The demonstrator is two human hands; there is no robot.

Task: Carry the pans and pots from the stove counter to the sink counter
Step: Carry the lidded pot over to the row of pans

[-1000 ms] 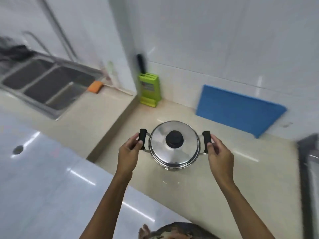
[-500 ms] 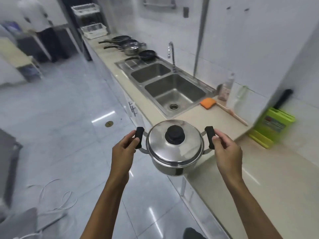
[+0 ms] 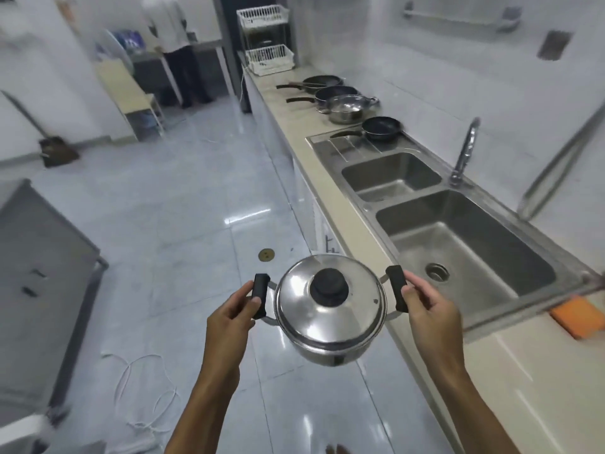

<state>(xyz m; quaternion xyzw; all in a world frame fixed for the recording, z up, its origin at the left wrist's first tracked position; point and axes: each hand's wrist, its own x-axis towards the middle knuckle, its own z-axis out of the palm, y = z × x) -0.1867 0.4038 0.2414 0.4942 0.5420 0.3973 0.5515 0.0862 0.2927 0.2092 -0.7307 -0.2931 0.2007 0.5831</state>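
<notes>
A lidded steel pot (image 3: 330,316) with a black knob hangs in the air over the floor, just left of the counter edge. My left hand (image 3: 230,317) grips its left black handle and my right hand (image 3: 425,311) grips the right one. On the beige sink counter (image 3: 294,116) beyond the double sink (image 3: 458,244) lie a small black frying pan (image 3: 381,127), a steel pot without lid (image 3: 347,108) and two dark pans (image 3: 335,92) further back.
A tap (image 3: 465,152) rises behind the sinks. An orange sponge (image 3: 577,317) lies at the right. White wire baskets (image 3: 266,59) stand at the counter's far end. A white cable (image 3: 144,388) lies on the tiled floor, a grey cabinet (image 3: 42,273) at left, a person (image 3: 178,44) far back.
I have turned left from the corner counter with the pot held in both hands. The sink counter and its pans have come fully into view; the green knife block is out of sight.
</notes>
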